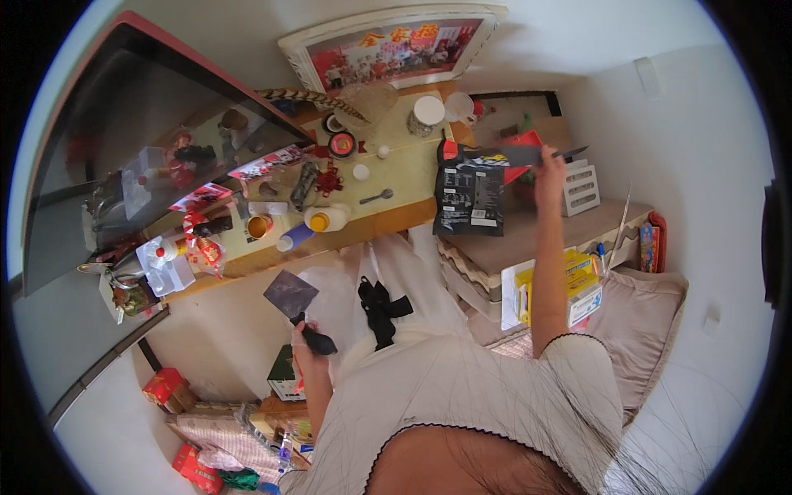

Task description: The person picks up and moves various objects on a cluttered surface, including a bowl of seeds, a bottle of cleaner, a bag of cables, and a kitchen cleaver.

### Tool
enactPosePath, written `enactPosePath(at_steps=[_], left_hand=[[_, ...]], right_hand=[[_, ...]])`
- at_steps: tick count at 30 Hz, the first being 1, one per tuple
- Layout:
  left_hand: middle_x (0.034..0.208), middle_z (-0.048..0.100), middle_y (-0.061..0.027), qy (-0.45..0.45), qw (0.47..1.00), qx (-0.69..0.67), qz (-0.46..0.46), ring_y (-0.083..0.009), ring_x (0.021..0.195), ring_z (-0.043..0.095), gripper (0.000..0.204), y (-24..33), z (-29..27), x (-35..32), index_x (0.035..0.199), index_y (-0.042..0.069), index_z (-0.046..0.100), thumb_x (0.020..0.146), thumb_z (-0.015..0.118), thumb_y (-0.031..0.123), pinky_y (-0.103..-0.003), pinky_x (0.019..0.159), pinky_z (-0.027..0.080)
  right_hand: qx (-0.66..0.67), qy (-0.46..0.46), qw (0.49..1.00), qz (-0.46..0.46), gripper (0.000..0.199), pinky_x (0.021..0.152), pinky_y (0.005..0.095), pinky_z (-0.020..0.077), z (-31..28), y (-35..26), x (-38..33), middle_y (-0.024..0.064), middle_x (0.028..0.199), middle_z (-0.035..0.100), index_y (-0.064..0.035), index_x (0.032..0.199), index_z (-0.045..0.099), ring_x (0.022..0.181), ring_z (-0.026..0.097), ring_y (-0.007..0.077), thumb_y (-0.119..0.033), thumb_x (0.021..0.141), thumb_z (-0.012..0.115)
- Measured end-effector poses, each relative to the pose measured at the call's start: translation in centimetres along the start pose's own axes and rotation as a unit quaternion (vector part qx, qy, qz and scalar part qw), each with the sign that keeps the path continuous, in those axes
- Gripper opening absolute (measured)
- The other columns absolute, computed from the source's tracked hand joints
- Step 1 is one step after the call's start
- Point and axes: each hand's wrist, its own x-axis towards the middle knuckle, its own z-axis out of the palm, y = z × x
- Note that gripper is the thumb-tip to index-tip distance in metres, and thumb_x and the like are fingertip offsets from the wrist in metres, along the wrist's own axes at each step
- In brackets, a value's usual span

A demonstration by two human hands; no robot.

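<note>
My left hand (pixel 308 353) is closed round the black handle of a scraper (pixel 291 293). Its broad, square grey blade points up and away from me, below the front edge of the table. Farther right, my right hand (pixel 551 172) is stretched out and closed on the far right end of a black pouch (pixel 470 200) with printing on it. The pouch spreads to the left of that hand, beside the table's right end, and a dark pointed end sticks out past my fingers.
The cluttered table (pixel 404 177) bears a spoon (pixel 376 196), jars, a yellow-capped bottle (pixel 320 221) and a large screen (pixel 148 157). A framed picture (pixel 396 49) leans behind. To the right are a white slotted holder (pixel 581 190) and a yellow box (pixel 577 276). Black straps (pixel 381 312) lie near my lap.
</note>
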Motion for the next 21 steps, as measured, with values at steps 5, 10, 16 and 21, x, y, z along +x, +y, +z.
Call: enactPosePath(at_steps=[5, 10, 16, 21], left_hand=[[0.062, 0.049, -0.0017, -0.012, 0.999, -0.036, 0.015, -0.0121, 0.06, 0.048, 0.019, -0.2, -0.2, 0.4, 0.08, 0.008, 0.044, 0.068, 0.056, 0.016, -0.021, 0.054, 0.039], [0.065, 0.047, -0.0037, 0.008, 0.995, -0.094, 0.041, -0.0138, 0.065, 0.048, 0.019, -0.5, -0.9, 0.3, 0.079, 0.003, 0.045, 0.067, 0.056, 0.013, -0.024, 0.066, 0.041], [0.07, 0.048, -0.0005, 0.004, 0.995, -0.08, 0.059, -0.0114, 0.069, 0.046, 0.023, -1.1, -2.2, 0.0, 0.081, 0.007, 0.048, 0.069, 0.057, 0.025, -0.023, 0.063, 0.037], [0.07, 0.049, -0.0016, 0.051, 0.993, -0.091, 0.048, -0.0118, 0.067, 0.047, 0.021, -1.3, -2.2, -0.5, 0.078, 0.006, 0.05, 0.069, 0.057, 0.024, -0.023, 0.062, 0.038]], right_hand=[[-0.007, -0.081, 0.997, -0.009, 0.012, 0.055, 0.0189, 0.0406, 4.9, -6.5, 4.3, -0.0038, 0.066, 0.047, -0.0108, 0.067, 0.047, 0.06, 0.047, 0.005, -0.015, 0.077, 0.051], [0.035, -0.111, 0.993, -0.022, 0.011, 0.054, 0.0193, 0.0405, 8.8, -6.6, 7.4, -0.0025, 0.066, 0.048, -0.0089, 0.067, 0.048, 0.061, 0.048, 0.006, -0.013, 0.077, 0.05], [0.01, -0.125, 0.992, 0.008, 0.012, 0.047, 0.0198, 0.0374, 10.8, -0.6, 12.9, -0.0016, 0.065, 0.047, -0.0074, 0.067, 0.048, 0.056, 0.045, 0.0064, -0.014, 0.076, 0.052], [-0.042, -0.104, 0.993, 0.043, 0.013, 0.047, 0.0197, 0.0387, 14.3, 4.6, 16.8, -0.0005, 0.063, 0.046, -0.0073, 0.067, 0.047, 0.055, 0.045, 0.0077, -0.016, 0.075, 0.053]])
